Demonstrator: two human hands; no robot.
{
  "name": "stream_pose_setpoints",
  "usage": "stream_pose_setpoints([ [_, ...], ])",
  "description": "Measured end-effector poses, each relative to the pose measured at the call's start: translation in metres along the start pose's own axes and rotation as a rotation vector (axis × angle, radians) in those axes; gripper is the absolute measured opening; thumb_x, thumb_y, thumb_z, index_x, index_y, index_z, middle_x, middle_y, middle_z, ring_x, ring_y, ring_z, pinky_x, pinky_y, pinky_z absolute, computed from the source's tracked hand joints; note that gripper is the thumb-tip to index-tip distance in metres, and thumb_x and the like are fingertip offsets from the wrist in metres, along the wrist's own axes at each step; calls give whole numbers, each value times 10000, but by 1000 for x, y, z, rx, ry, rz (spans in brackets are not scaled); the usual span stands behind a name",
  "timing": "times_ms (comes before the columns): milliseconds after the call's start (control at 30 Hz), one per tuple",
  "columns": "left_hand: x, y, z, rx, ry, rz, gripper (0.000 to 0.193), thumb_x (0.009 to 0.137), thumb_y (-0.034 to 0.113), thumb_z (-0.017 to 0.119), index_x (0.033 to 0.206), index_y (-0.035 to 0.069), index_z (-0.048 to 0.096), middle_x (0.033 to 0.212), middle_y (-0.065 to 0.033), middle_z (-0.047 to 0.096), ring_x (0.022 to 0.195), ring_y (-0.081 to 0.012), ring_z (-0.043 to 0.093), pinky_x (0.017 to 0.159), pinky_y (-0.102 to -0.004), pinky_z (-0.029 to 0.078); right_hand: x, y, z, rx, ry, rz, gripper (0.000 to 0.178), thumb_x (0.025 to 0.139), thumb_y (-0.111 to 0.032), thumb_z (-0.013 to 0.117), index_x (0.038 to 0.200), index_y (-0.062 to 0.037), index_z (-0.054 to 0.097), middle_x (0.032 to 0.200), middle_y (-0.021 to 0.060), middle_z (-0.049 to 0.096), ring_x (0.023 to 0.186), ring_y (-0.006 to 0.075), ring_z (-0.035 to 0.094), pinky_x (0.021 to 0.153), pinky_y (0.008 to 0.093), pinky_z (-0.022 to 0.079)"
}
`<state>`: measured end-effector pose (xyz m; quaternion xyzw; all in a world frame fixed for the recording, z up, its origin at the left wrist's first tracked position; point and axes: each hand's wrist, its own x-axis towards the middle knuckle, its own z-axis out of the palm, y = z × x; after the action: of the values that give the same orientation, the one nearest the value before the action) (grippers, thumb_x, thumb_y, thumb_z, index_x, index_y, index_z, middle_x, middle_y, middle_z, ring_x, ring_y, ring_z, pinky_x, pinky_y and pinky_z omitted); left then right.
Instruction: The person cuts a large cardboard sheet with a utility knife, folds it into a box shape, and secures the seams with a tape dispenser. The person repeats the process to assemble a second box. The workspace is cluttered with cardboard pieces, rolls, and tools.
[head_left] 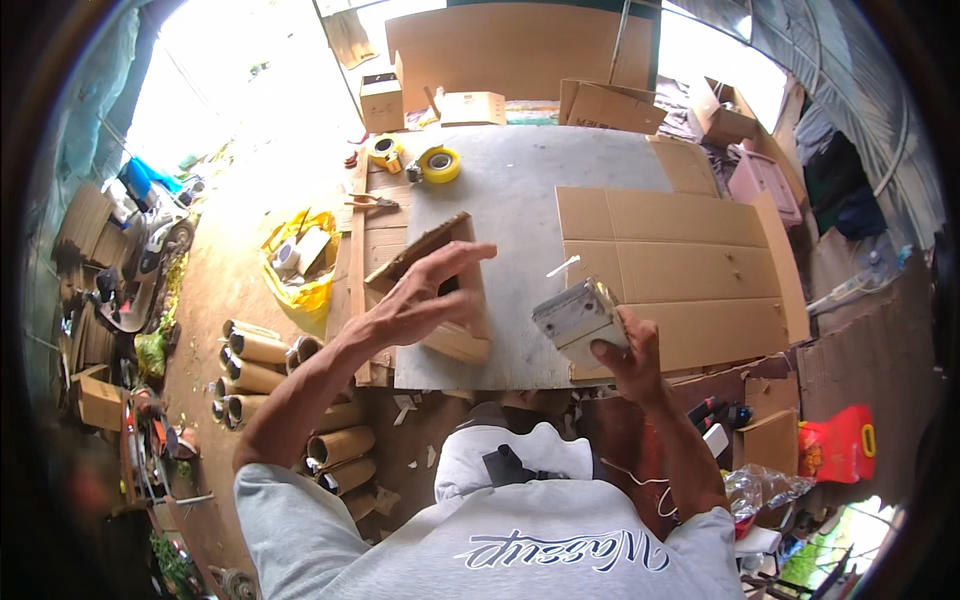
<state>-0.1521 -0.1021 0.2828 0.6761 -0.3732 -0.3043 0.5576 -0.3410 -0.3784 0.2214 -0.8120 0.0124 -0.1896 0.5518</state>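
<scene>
My right hand grips a grey-white boxy object by its right side, thumb across the near face. Its exact kind is not clear; dark round spots show on its far edge. A thin white strip appears just beyond it. My left hand is raised with fingers apart and nothing in them, above a small open cardboard box. The hand hides part of that box, and its inside looks dark. Both hands are over the grey tabletop.
A flattened cardboard sheet covers the table's right side. Yellow tape rolls and pliers lie at the far left. A yellow bag and several cardboard tubes are on the ground to the left. Cartons line the far edge.
</scene>
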Motion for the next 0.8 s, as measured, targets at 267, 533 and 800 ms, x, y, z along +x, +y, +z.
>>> stream_pose_setpoints([
  [267,31,5,-25,-192,15,30,832,924,502,749,1483,-45,468,1441,-207,547,1339,-240,536,1128,-417,449,56,-41,39,-302,-141,-292,515,830,-473,795,895,5,612,690,147,628,600,353,643,578,405,496],
  [533,46,8,-83,-184,27,76,165,928,119,754,919,-44,772,802,-130,761,735,-148,700,702,-323,568,102,-72,74,-210,-203,5,533,858,-474,779,941,35,645,736,174,654,610,283,653,602,370,513],
  [800,74,-18,-143,29,223,65,146,946,118,729,894,-12,773,718,-60,739,650,-88,665,603,-269,531,196,-116,78,104,-478,675,476,983,-415,679,1102,46,684,925,74,697,800,120,635,690,268,511],
])
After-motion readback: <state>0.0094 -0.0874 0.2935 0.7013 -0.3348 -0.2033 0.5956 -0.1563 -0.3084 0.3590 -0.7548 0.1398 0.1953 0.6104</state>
